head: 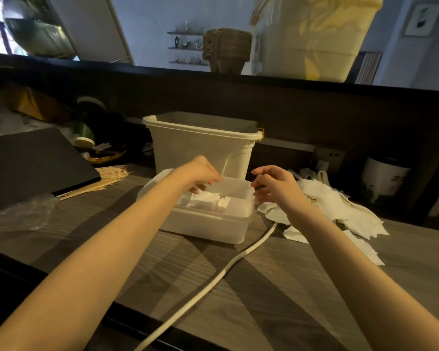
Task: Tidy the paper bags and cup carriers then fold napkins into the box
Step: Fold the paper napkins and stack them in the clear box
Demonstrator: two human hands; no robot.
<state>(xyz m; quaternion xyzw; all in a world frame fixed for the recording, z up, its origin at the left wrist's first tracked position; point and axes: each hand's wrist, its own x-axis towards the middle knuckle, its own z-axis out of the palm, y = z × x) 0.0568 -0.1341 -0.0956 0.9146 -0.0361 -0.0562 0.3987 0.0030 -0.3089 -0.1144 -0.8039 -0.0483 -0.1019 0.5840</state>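
left hand dips relaxed fingers into the box to settle folded napkins, while right hand hovers released near the loose pile.

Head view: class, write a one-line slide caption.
Both hands, left hand and right hand, reach over a box of folded napkins.

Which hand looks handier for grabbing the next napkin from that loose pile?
The right hand, probably: the pile of loose napkins lies just beside it, while the left hand is over the box on the far side.
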